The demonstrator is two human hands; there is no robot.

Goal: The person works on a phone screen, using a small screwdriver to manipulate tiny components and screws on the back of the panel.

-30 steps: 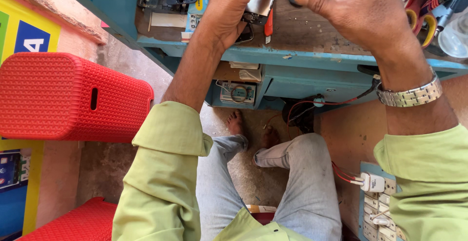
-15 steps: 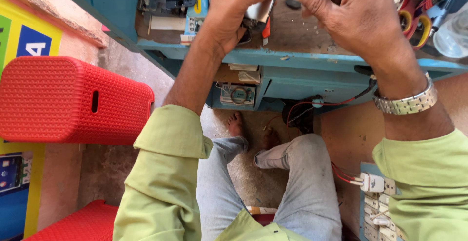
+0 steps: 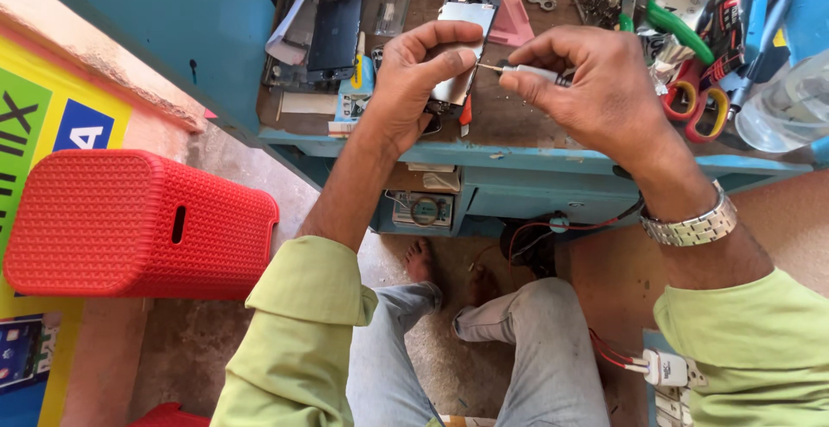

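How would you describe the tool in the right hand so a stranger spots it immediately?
On the blue workbench, find the two hands. The right hand pinches a slim pale-handled screwdriver, its thin metal tip pointing at the opened phone in the left hand.

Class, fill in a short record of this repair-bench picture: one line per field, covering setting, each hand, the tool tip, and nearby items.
Setting: blue workbench, seen from above by a seated person
Left hand: grips an opened phone body, shiny back showing
Right hand: pinches a small screwdriver
Tool tip: at the phone body's right edge
On bench: dark phone screen, pink pick, red-handled scissors
Beside bench: red plastic stool
Wrist: metal watch on right arm
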